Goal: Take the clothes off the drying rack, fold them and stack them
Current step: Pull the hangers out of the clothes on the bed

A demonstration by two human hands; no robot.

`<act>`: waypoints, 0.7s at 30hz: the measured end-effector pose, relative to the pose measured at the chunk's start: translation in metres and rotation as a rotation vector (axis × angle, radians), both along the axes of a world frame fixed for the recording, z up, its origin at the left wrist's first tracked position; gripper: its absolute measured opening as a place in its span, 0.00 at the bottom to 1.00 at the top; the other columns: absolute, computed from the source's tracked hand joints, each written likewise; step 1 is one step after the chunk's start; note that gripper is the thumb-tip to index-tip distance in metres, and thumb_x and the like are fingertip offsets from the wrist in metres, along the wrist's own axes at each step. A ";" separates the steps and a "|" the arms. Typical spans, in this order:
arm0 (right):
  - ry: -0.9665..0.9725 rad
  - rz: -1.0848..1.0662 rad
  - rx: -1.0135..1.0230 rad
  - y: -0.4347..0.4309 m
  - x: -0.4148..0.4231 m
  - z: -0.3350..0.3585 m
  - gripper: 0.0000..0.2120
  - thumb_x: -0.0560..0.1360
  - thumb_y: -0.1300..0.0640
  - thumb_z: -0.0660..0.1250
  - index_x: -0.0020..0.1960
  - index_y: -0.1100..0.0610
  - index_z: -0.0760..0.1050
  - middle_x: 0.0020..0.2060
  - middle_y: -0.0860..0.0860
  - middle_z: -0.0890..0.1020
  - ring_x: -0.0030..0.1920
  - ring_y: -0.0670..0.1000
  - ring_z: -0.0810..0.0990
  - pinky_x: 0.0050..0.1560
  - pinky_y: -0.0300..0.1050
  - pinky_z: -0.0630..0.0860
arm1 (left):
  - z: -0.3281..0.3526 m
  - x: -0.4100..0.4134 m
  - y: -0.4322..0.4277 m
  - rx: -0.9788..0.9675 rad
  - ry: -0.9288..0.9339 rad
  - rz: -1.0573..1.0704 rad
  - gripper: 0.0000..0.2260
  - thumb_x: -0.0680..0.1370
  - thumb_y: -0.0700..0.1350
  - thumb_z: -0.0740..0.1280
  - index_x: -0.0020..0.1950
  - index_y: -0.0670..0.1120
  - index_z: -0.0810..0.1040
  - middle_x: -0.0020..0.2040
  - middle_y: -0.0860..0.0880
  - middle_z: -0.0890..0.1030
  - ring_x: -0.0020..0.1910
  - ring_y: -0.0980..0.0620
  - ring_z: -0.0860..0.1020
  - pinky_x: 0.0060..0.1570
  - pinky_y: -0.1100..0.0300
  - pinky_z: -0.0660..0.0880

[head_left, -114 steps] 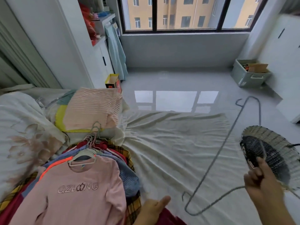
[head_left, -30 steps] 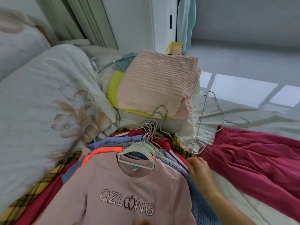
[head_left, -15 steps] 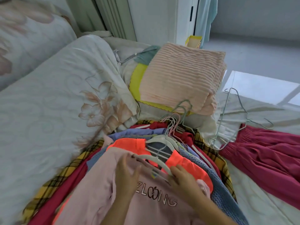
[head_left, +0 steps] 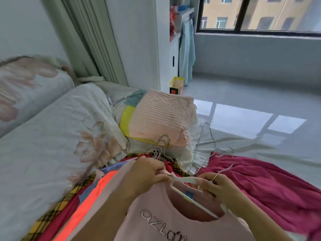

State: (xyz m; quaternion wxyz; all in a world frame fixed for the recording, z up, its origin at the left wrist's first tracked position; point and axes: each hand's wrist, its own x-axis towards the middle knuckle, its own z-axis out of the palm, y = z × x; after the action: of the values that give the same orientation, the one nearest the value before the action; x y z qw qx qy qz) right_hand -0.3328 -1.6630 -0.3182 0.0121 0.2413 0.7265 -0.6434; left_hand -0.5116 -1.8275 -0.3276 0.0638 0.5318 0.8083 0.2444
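- Our left hand (head_left: 147, 174) has its fingers curled round the shirt (head_left: 156, 226) at the collar.
- Our right hand (head_left: 219, 187) pinches the shirt's hanger (head_left: 185, 179).
- The shirt tops the pile (head_left: 90, 199).
- Red garment (head_left: 269, 185) and wire hanger (head_left: 197, 146) lie to the right, folded stack (head_left: 161, 119) beyond.

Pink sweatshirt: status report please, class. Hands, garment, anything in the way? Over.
Left hand grips pink sweatshirt at the collar; right hand pinches white hanger. Hanger partly inside the neck opening. Pile of clothes on hangers underneath, red trousers alongside.
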 end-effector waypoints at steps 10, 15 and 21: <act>-0.039 -0.035 0.108 0.016 0.174 0.129 0.18 0.78 0.52 0.60 0.33 0.47 0.81 0.20 0.45 0.64 0.20 0.43 0.58 0.24 0.35 0.55 | 0.076 0.126 0.049 0.283 0.357 0.151 0.34 0.79 0.64 0.45 0.20 0.47 0.67 0.18 0.51 0.64 0.31 0.54 0.71 0.26 0.61 0.58; -0.057 -0.039 0.188 0.019 0.265 0.147 0.12 0.78 0.55 0.60 0.43 0.55 0.81 0.19 0.45 0.67 0.20 0.41 0.62 0.26 0.33 0.61 | 0.077 0.193 0.068 0.387 0.170 0.156 0.34 0.76 0.68 0.48 0.21 0.45 0.65 0.19 0.47 0.69 0.20 0.52 0.67 0.26 0.57 0.59; -0.050 -0.114 0.215 0.033 0.351 0.163 0.20 0.71 0.44 0.61 0.35 0.60 0.78 0.17 0.45 0.66 0.20 0.41 0.62 0.26 0.31 0.62 | 0.098 0.263 0.087 0.491 0.153 0.101 0.32 0.79 0.63 0.49 0.21 0.44 0.61 0.18 0.47 0.61 0.27 0.50 0.66 0.25 0.60 0.53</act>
State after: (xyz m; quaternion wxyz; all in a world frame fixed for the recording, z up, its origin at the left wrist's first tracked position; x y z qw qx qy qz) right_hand 0.0179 -1.6298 -0.1556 -0.0324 0.2980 0.7757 -0.5554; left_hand -0.2482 -1.7406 -0.2300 -0.1407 0.5071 0.7530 0.3951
